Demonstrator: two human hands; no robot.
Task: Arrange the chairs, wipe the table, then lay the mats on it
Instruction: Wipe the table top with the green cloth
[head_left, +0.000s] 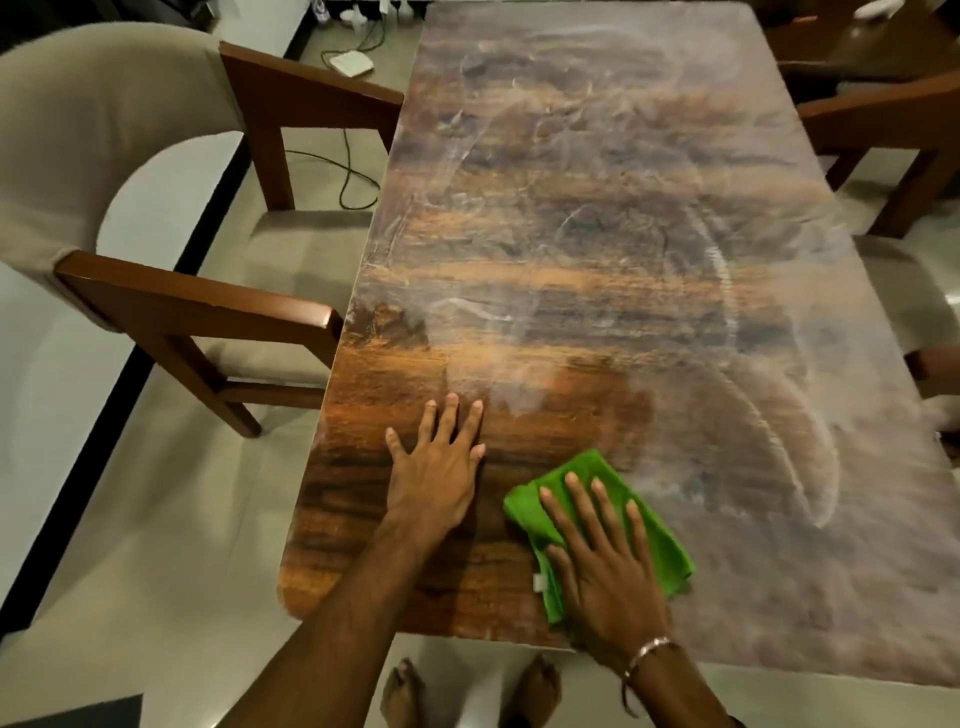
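Note:
A long wooden table (597, 249) runs away from me, with whitish smear streaks over most of its top. Near its front edge lies a folded green cloth (654, 540). My right hand (602, 561) presses flat on the cloth with straight, spread fingers. My left hand (434, 467) rests flat on the bare wood just left of the cloth, fingers spread. A beige upholstered chair (104, 171) with brown wooden arms stands at the table's left side. Another wooden chair (893, 135) stands at the right side, partly cut off. No mats are in view.
A white device (351, 64) with black cables lies on the tiled floor beyond the left chair. My bare feet (467, 691) stand at the table's front edge. A dark strip runs along the floor at the left.

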